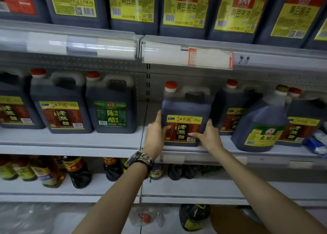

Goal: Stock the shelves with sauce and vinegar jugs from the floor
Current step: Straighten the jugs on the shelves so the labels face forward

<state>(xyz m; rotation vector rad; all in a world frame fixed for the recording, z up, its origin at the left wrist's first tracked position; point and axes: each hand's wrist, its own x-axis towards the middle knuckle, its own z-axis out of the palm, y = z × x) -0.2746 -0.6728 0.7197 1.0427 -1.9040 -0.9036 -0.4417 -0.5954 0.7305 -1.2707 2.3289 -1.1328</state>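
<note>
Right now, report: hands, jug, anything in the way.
Left hand and right hand grip the vinegar jug by its sides. Jug upright at the middle shelf front. Neighbour jug close at its right; open gap left.

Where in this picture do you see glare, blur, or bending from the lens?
Head view: glare whitens the clear price strip at upper left; the wide lens bows the shelf edges; the far-left jug is smeared; the label of the jug between the left hand and right hand reads fairly clearly.

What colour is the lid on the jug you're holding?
The lid on the jug is red, clearest in the head view.
</note>
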